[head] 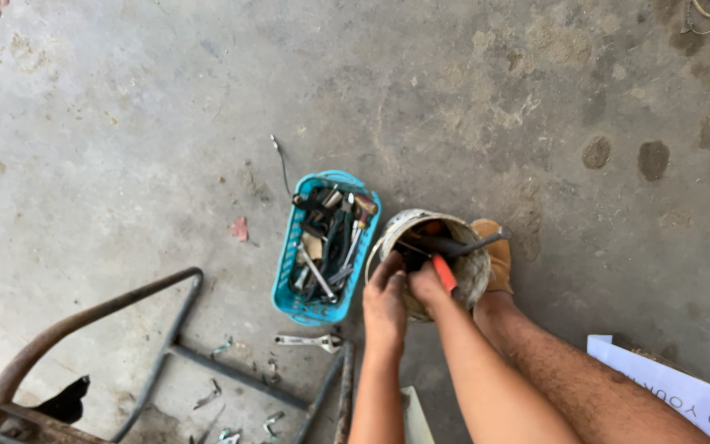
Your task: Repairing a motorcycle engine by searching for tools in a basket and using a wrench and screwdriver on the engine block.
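Note:
A dirty white bucket (470, 275) stands on the concrete floor, with dark tools and an orange-handled tool (444, 273) sticking out of it. Both my hands are at its near rim. My left hand (384, 304) rests on the rim with its fingers bent inward; whether it grips anything is hidden. My right hand (426, 285) reaches into the bucket beside the orange handle, its fingers hidden inside. Just left of the bucket sits a teal plastic basket (289, 284) filled with wrenches and other hand tools.
A tan boot (496, 255) and a bare leg (585, 382) lie right of the bucket. A rusty metal frame (84, 329) stands at lower left. A loose wrench (310, 339) lies below the basket. White paper (675, 395) is at lower right.

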